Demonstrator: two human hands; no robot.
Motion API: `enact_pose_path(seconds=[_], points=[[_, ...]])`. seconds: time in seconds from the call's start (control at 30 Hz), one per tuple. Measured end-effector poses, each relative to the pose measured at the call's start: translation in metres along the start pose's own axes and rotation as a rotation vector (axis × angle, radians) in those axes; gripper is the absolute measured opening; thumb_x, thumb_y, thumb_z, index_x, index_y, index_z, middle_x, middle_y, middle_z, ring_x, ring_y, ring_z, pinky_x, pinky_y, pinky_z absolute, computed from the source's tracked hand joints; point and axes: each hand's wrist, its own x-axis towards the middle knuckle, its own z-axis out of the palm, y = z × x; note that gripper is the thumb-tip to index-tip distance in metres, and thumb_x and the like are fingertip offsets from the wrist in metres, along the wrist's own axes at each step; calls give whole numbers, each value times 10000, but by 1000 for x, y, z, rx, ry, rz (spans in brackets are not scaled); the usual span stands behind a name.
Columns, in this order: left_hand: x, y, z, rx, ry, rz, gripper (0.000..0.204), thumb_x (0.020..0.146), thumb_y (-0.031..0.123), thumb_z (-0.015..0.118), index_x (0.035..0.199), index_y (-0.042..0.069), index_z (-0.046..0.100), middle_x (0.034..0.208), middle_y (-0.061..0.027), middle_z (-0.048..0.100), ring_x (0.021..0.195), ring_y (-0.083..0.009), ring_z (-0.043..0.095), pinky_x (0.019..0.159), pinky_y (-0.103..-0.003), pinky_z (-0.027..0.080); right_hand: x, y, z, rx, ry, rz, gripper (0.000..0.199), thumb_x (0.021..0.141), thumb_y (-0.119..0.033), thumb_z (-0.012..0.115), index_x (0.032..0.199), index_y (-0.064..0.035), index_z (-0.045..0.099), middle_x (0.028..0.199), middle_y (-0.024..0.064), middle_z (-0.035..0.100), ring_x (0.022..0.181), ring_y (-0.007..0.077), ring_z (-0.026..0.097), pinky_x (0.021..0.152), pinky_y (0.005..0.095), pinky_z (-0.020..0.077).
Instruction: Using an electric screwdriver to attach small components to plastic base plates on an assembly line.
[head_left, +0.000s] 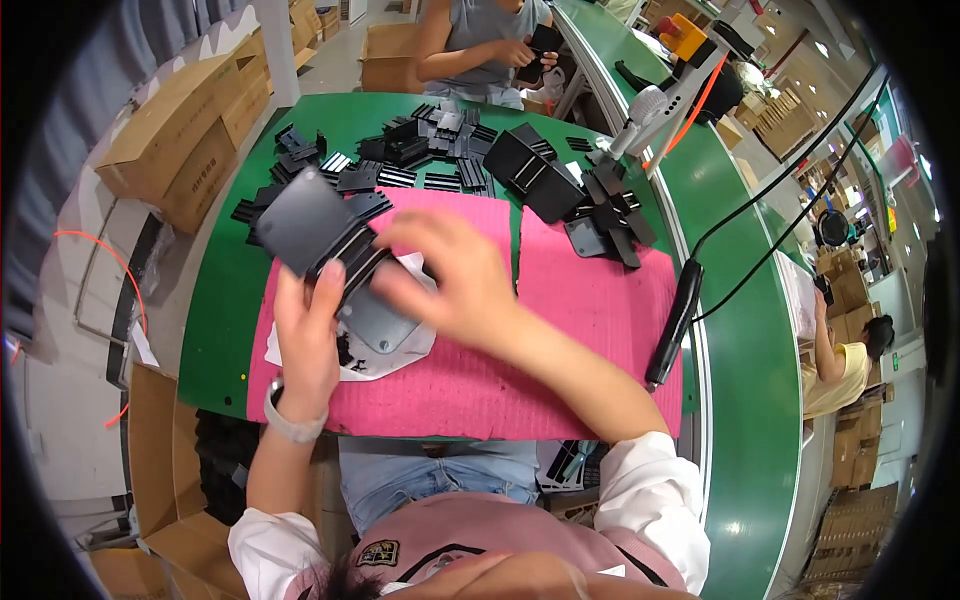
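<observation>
Green bench [230, 330] under a pink mat [600, 300] was my surface, with loose black parts [400, 150] heaped at its far edge. My left hand [308, 335] gripped a flat dark plate [305, 225] by its lower edge, raised over the mat's left half; it looked stiff, light and smooth, so I judged the rims the surest hold. My right hand [450, 285] hovered just beside it, fingers loose, though blur hid whether it held anything.
</observation>
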Motion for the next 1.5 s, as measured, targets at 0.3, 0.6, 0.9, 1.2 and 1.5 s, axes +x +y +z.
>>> enact_pose_path(seconds=[0.3, 0.6, 0.9, 1.2, 1.5], points=[[29, -43, -2, -160, -194, -281, 311, 929, 259, 564, 1141, 33, 542, 1039, -33, 610, 912, -94, 578, 772, -225, 451, 13, 188, 20, -916, -338, 465, 183, 712, -216, 683, 662, -41, 655, 725, 163, 650, 737, 306, 655, 645, 398, 537], [21, -38, -10, -128, -275, -320, 398, 918, 303, 580, 1167, -2, 520, 1066, -47, 600, 954, -93, 561, 823, -229, 438, 7, 89, -38, 314, -180, 494, 221, 872, -108, 558, 1043, -8, 655, 817, 86, 584, 713, 150, 586, 638, 276, 473], [16, -43, -4, -123, -471, -293, 479, 853, 225, 676, 1212, -28, 484, 1120, -65, 559, 1008, -109, 534, 881, -262, 444, -26, 20, -31, 338, -248, 355, 221, 806, -12, 635, 1017, -52, 690, 800, 40, 513, 732, 135, 509, 622, 240, 420], [7, -47, -3, -84, -478, -367, 439, 858, 225, 675, 1188, -6, 501, 997, 0, 542, 839, -43, 485, 725, -199, 423, -37, 23, -30, 498, -232, 336, 219, 779, -9, 647, 984, -59, 705, 935, 41, 445, 772, 130, 478, 651, 240, 415], [5, -45, 1, 4, -579, -437, 297, 880, 136, 609, 1131, 0, 527, 947, 17, 576, 763, -28, 509, 648, -188, 426, -37, 6, -34, 72, -315, 300, 265, 727, -121, 700, 971, -56, 622, 802, 87, 551, 663, 228, 599, 563, 306, 478]])
